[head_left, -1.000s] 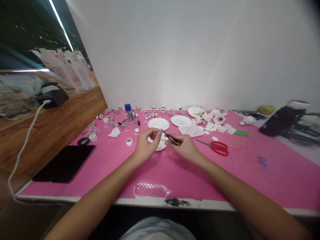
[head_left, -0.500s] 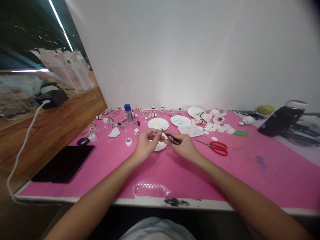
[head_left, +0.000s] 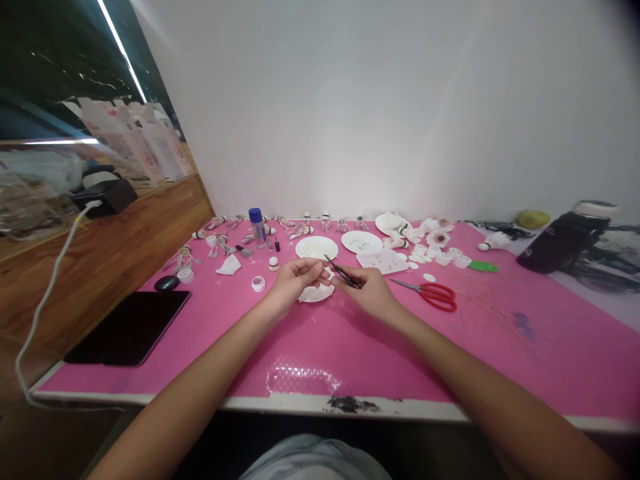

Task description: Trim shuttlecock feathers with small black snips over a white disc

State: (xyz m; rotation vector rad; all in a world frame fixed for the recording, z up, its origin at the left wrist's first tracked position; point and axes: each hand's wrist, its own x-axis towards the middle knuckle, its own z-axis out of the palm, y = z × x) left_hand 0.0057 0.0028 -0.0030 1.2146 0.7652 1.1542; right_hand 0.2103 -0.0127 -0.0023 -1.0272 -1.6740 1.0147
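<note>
My right hand grips small dark scissors, their blades pointing up and to the left. Facing it, my left hand is closed in a pinch, its fingertips close to the blades. What it pinches is too small to make out. Beneath both hands lies a white plate, partly covered by the left hand. Just behind sits another white round plate, and to its right a plate with small dark bits. A white tray with small pieces is beyond my right hand.
Red-handled scissors lie on the right. Several cut shuttlecocks line the back, near a blue-capped bottle. A small open jar, a black tablet and a mouse are leftward. A black bottle stands far right.
Both hands stay over the plate with only slight shifts. The small scissors have tilted a little, and the left hand has moved slightly.
</note>
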